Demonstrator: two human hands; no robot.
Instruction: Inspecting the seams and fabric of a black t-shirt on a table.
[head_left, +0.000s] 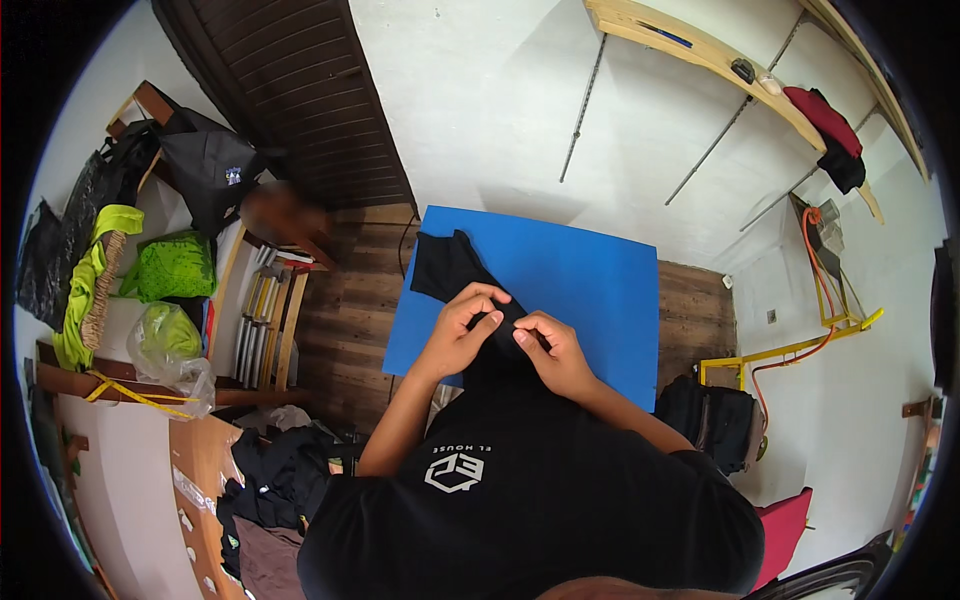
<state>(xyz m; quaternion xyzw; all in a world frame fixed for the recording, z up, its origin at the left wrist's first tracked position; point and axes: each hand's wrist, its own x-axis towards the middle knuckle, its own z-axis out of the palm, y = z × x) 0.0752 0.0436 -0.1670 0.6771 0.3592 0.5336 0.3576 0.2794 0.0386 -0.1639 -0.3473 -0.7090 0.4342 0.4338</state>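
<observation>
A black cloth garment (454, 268) lies across the left part of a blue tabletop (600, 300) and runs back toward my body. My left hand (463, 334) is at the cloth, with curled fingers and the thumb near the forefinger. Close beside it, my right hand (555, 358) pinches at the same cloth between thumb and forefinger. A narrow gap separates the fingertips of the two hands. Black fabric shows behind and between the fingers, so the exact part gripped is hard to make out. Near my black T-shirt, the garment's lower end blends into it.
Left stands a shelf unit with a green bag (176, 264), a clear plastic bag (169, 337) and a yellow tape measure (139, 394). Dark clothes (285, 480) lie at lower left. A wooden wall shelf (705, 56) hangs beyond the table; a yellow metal frame (795, 346) stands right.
</observation>
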